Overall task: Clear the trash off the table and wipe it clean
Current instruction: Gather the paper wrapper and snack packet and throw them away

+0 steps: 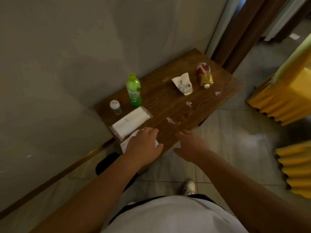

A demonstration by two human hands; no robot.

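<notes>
From the head view, a dark wooden bench (168, 105) runs against a pale wall, from 7 o'clock up toward 1 o'clock. The left hand (144, 142) lies on a white tissue (125, 145) at the bench's near end, around 6 o'clock; its fingers are bent over the sheet, pressing it down, and whether the grip actually pinches the paper cannot be told. The right hand (188, 143) sits just beside it toward 3 o'clock, at the near edge of the bench, its grip loose and fingers spread, a small corner of white paper showing beside the thumb.

At 11 o'clock from the left hand lies a wrapped pack of tissues (130, 122). Beyond that stand a small white-lidded jar (115, 107) and an upright green bottle (133, 90), both near the wall. Farther along, toward 1 o'clock, a crushed paper cup (182, 84) lies on its side, with a red-and-yellow squeeze pouch (204, 75) just to its right. White paper scraps (170, 120) dot the wood between the cup and the hands.
</notes>
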